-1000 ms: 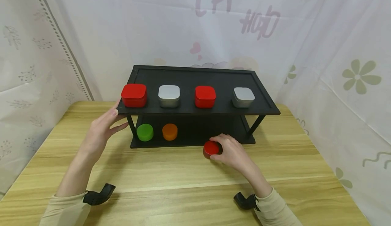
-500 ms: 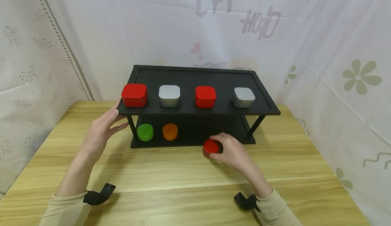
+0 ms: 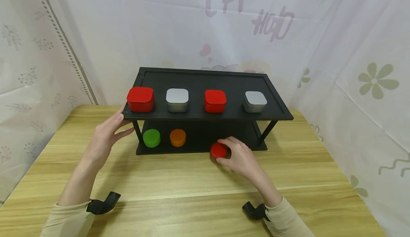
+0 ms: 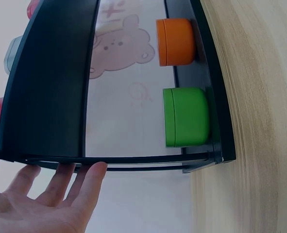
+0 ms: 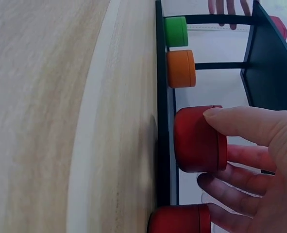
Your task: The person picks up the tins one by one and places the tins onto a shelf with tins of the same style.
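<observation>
My right hand [image 3: 241, 158] grips a red round tin [image 3: 219, 150] between thumb and fingers at the front edge of the black two-tier rack [image 3: 205, 116]. The right wrist view shows its base overlapping the lower shelf's edge; I cannot tell whether it touches the shelf. Below it there, a second red tin [image 5: 177, 221] is partly cut off. At the rack's upper left corner, my left hand [image 3: 107, 133] touches the side with fairly straight fingers, its thumb on the front edge. A green tin [image 3: 151, 138] and an orange tin [image 3: 177, 137] stand on the lower shelf's left half.
Along the top shelf stand a larger red square tin [image 3: 140, 100], a white-lidded tin [image 3: 177, 100], another red square tin [image 3: 215, 101] and another white-lidded tin [image 3: 255, 102]. A wooden table [image 3: 166, 194] carries the rack. A printed curtain [image 3: 96, 34] hangs behind.
My right hand has shifted slightly left and away from me with the red tin, bringing it closer to the lower shelf. The left hand has stayed at the rack's corner.
</observation>
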Action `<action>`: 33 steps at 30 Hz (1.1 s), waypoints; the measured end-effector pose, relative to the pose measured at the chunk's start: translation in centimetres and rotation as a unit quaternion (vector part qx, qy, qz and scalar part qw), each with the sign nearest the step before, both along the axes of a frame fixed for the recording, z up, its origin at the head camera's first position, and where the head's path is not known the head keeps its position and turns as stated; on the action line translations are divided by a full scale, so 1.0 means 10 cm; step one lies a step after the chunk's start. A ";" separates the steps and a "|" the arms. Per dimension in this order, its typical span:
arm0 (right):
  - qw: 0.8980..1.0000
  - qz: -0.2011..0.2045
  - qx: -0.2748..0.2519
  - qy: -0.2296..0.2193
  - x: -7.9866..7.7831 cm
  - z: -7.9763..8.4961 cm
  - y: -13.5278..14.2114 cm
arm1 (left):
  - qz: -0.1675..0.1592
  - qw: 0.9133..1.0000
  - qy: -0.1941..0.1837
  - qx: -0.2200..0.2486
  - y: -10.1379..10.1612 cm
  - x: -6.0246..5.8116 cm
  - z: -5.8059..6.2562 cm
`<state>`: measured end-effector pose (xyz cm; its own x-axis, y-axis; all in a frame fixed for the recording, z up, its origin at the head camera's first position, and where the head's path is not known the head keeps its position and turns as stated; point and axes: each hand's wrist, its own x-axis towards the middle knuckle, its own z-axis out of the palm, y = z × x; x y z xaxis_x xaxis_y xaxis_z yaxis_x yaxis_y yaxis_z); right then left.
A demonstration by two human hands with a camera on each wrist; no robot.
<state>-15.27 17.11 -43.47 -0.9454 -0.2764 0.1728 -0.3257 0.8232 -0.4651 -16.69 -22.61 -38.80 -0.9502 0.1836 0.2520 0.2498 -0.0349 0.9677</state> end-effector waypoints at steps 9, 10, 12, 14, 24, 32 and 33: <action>1.000 -0.001 -0.023 -0.003 -0.06 -0.01 -0.09 | 0.004 1.000 -0.007 -0.010 -0.01 0.00 0.01; 1.000 -0.002 -0.024 -0.004 -0.06 -0.01 -0.10 | 0.003 1.000 -0.006 -0.010 -0.01 0.00 0.00; 1.000 -0.004 -0.024 -0.006 -0.07 -0.01 -0.10 | 0.001 1.000 -0.004 -0.007 -0.01 -0.01 0.00; 1.000 -0.005 -0.025 -0.007 -0.08 -0.01 -0.10 | 0.000 1.000 -0.003 -0.005 -0.02 0.00 0.00; 1.000 -0.007 -0.026 -0.009 -0.10 -0.05 -0.08 | 0.008 1.000 -0.013 -0.003 -0.01 0.01 0.03; 0.999 -0.012 -0.042 -0.017 -0.15 -0.04 -0.11 | 0.008 1.000 -0.012 -0.003 -0.01 0.01 0.02; 0.999 -0.013 -0.044 -0.019 -0.16 -0.03 -0.12 | 0.008 1.000 -0.012 -0.003 -0.01 0.01 0.02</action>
